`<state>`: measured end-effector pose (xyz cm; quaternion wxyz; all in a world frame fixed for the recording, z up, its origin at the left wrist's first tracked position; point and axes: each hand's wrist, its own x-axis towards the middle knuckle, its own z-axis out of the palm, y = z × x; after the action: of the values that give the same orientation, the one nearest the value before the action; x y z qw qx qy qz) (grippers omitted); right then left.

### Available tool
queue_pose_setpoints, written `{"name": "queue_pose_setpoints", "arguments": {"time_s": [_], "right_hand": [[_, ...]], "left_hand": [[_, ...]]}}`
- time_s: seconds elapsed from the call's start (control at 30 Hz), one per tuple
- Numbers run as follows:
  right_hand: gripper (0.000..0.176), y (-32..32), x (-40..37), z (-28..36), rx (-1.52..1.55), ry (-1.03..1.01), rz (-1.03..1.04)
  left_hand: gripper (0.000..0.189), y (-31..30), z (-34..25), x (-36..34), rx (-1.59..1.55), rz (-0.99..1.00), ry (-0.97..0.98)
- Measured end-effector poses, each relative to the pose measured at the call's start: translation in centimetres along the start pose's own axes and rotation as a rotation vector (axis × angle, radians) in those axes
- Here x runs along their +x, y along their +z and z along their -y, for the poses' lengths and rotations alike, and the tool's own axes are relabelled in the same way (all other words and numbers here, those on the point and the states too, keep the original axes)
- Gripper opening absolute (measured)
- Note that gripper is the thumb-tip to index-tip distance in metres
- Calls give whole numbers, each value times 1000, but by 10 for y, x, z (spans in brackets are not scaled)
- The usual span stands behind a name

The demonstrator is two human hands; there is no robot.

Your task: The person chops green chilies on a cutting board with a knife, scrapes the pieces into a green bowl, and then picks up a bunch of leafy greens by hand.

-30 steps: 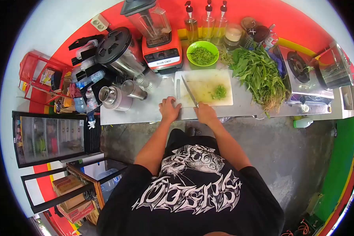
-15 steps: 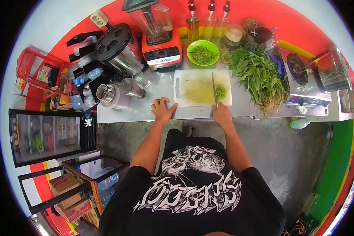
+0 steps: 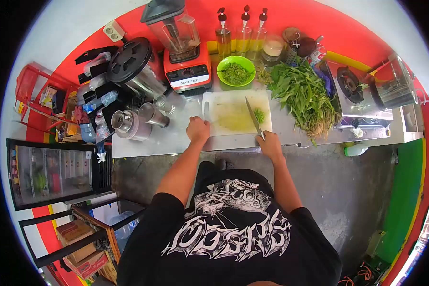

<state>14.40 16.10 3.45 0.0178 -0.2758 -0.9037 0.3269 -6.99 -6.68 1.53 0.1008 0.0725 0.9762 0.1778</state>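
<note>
In the head view my right hand point(image 3: 271, 145) grips a kitchen knife point(image 3: 253, 117) by its handle at the near right edge of the white cutting board point(image 3: 214, 102). The blade slants up and left over the board. Just right of the blade lies a small pile of chopped greens point(image 3: 259, 115). My left hand point(image 3: 198, 129) rests on the metal counter by the board's near left corner, its fingers curled in, with nothing visible in them. Behind the board stands a lime-green bowl point(image 3: 251, 81) of chopped greens.
To the right lie a heap of leafy greens with roots point(image 3: 302, 97) and a gas stove point(image 3: 362, 107). A red blender point(image 3: 188, 74), several pump bottles point(image 3: 243, 38) and a jar point(image 3: 272, 46) line the back. Metal cups point(image 3: 153, 116) and a steel canister point(image 3: 131, 126) stand left.
The knife has turned from nearly upright to slanting left, and my right hand has lowered slightly. My left hand's spread fingers have drawn together. The whole view has shifted a little.
</note>
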Motion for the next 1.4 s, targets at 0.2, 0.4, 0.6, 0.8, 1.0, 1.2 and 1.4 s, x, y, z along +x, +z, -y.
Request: {"name": "queue_pose_setpoints", "arguments": {"time_s": [0.2,0.4,0.6,0.8,1.0,1.2,1.4], "right_hand": [[33,-11,-6,-4,89,-62,-80],[32,-32,-4,2,119,-15,-97],[30,-42,-6,-2,164,-1,-144],[27,-38,-11,6,236,44,-163],[27,-24,-4,59,234,-139,-43],[26,-3,6,118,226,-120,-11],[27,0,-2,100,183,-28,-55]], "left_hand": [[42,-29,-21,5,174,258,33],[44,-29,-9,5,143,276,108],[39,-9,5,23,29,261,162],[30,-18,-2,12,-573,478,-30],[38,-30,-17,5,-855,872,-59],[32,-18,-7,3,-1169,960,-89],[39,-13,-4,3,-1318,903,-82]]}}
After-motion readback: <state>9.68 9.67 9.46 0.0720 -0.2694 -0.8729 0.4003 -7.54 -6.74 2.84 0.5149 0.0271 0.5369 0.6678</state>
